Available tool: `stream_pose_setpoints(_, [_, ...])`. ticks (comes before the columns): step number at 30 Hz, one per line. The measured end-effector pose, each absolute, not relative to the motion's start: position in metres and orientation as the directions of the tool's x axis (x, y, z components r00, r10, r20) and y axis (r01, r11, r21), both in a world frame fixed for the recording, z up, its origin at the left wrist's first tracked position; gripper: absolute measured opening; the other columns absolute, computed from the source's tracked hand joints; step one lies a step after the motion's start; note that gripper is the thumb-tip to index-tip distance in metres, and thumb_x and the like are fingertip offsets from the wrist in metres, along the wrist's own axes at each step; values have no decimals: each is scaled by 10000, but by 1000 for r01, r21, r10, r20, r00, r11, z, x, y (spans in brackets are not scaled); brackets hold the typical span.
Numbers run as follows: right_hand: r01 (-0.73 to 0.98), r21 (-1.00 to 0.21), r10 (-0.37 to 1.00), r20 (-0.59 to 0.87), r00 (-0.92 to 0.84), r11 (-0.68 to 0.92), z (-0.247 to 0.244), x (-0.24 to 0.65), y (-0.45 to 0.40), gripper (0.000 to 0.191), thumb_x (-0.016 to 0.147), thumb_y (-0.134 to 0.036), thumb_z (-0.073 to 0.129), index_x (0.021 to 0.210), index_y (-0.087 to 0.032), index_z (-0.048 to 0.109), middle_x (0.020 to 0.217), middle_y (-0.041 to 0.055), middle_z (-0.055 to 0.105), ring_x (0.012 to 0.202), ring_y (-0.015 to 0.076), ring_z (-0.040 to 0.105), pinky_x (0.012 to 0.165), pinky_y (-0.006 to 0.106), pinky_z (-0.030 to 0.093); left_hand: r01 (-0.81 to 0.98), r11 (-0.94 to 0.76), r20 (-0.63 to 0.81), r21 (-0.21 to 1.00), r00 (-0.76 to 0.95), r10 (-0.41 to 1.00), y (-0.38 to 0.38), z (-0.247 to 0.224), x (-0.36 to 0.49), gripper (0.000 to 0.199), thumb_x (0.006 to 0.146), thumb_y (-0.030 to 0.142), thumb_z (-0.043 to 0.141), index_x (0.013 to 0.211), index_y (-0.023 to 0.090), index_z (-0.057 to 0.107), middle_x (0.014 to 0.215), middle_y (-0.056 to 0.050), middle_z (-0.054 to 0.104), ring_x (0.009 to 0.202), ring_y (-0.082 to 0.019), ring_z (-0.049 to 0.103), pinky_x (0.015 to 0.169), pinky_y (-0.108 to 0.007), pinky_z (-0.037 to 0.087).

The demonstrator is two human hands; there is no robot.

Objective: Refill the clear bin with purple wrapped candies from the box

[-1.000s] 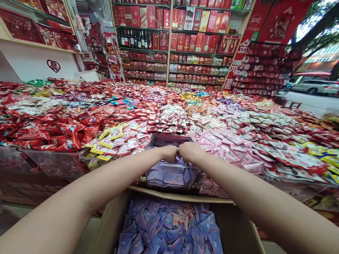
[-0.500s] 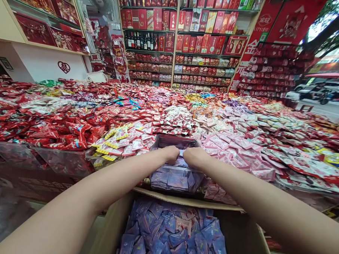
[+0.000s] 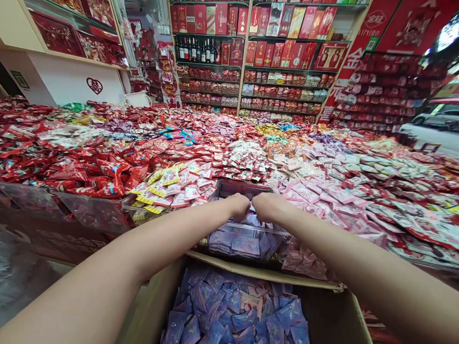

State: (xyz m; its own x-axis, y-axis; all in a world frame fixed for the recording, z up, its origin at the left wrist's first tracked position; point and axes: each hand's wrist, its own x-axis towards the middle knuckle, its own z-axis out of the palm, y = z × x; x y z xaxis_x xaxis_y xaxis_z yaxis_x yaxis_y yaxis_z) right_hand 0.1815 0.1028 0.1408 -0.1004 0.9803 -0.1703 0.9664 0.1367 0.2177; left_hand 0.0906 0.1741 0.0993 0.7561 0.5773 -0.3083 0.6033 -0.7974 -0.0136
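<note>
Left hand and right hand are over the clear bin, behind its front edge, small gap between them. Fingers curled; fingertips hidden, so can't tell whether either grips a packet. Purple packets lie flat in the bin, stacked against its front wall; more purple packets sit loose in the cardboard carton, whose far edge runs below the bin's front.

Progress, judging by this view: bin part-filled, front stacks look laid neatly; room seems left toward its back edge. Carton holds plenty, unsorted.

Counts: two hands, one carton, one purple-packet bin; at least two stacks at its front wall; at least one pinkish packet in the carton. Purple packets too many and overlapped to count.
</note>
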Motion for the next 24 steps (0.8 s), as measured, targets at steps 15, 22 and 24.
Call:
stream_pose_setpoints(15, [948,196,837,-536,-112,252,125,175,133,268,596,-91,587,851,-119,666,734,82,674,735,198,624,654,264,470,739,-673,-334,-31,627,704,160,115,89,541,491,368,724,997,233,588,1158,-83,482,1065,-306,377,822,-388,417])
stream_pose_setpoints(22, [987,130,734,-679,16,99,116,170,139,195,624,-196,632,797,-106,651,782,73,674,769,190,615,689,290,479,790,-609,-373,-66,547,750,164,117,89,627,455,376,753,1030,199,574,1183,-129,459,1095,-325,380,839,-382,401])
stream_pose_setpoints(24, [985,132,739,-674,5,113,115,169,139,185,619,-211,645,769,-104,650,779,80,673,763,194,616,698,298,478,804,-588,-371,-88,521,769,169,115,89,676,442,371,767,1052,170,556,1194,-147,450,1106,-330,381,846,-371,398])
